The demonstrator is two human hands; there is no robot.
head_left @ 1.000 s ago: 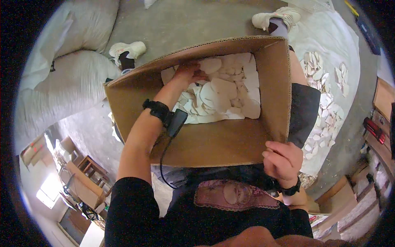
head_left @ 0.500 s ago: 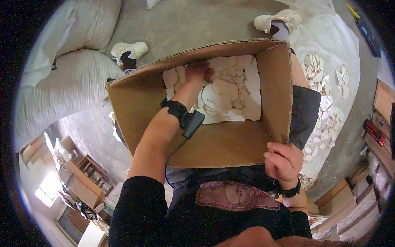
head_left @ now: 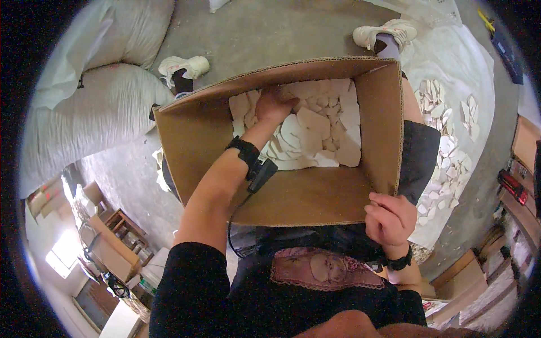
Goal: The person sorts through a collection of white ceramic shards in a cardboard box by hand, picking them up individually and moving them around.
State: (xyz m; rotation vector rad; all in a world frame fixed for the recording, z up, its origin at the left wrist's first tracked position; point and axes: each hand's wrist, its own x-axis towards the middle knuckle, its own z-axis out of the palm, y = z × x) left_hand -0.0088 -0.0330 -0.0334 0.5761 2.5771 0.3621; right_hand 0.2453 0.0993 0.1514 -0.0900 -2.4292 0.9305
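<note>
A deep open cardboard box (head_left: 293, 197) rests across my lap, tilted so that I look down into it. Flat, irregular off-white pieces (head_left: 313, 127), like thin broken slabs, cover its bottom, with larger ones lying on top near the middle. My left hand (head_left: 275, 106) reaches inside, down at the pieces by the far left part of the bottom. Its thumb points right, while the other fingertips are hidden, so whether it grips a piece does not show. At the near right corner, my right hand (head_left: 390, 218) has its curled fingers on the box's rim.
To the right, a white sheet (head_left: 470, 62) on the floor bears many more off-white pieces (head_left: 448, 160). Large stuffed white sacks (head_left: 96, 112) stand at the left. A wired black device (head_left: 262, 174) is strapped at my left wrist. Cardboard boxes (head_left: 462, 273) sit at the lower right.
My left hand has shifted slightly within the far left part of the box, its thumb now stretched right. The box appears slightly farther right; my right hand stays at its corner.
</note>
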